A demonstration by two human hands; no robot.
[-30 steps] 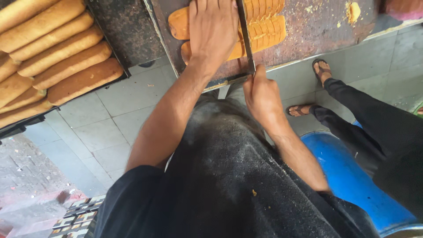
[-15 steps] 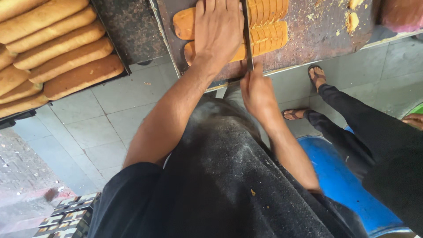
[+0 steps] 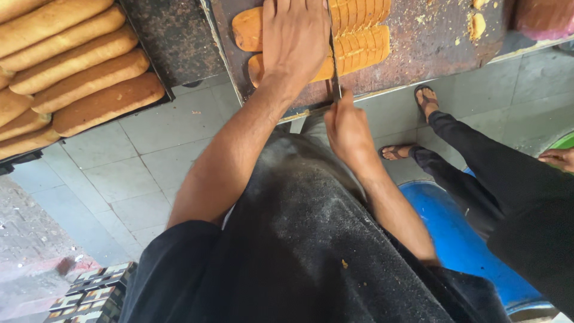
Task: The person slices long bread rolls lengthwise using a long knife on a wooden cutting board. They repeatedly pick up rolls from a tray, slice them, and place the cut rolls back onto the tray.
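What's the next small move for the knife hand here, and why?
Probably draw the knife down through the loaves for one more slice. The right hand grips its handle at the board's near edge, with the blade lying at the line between the cut slices and the uncut loaf ends. The left hand presses flat on the uncut part, steadying it.

**Hidden, cropped, unclear**

Left hand (image 3: pixel 296 36): fingertips cut off by top edge; palm covers the mid part of the two loaves (image 3: pixel 248 30), so the uncut/sliced boundary isn't visible. Knife (image 3: pixel 335 72): blade top runs out of frame, handle buried in right hand (image 3: pixel 347 128) grip. Sliced stack (image 3: pixel 359 51) upper row cropped at top. Tray of long loaves (image 3: pixel 78 78) cut by left and top edges. Pink item (image 3: pixel 544 18) at tabletop (image 3: pixel 430 42) corner: partly out of frame, kind unclear. Other person's hand (image 3: pixel 559 158) cropped at right edge.
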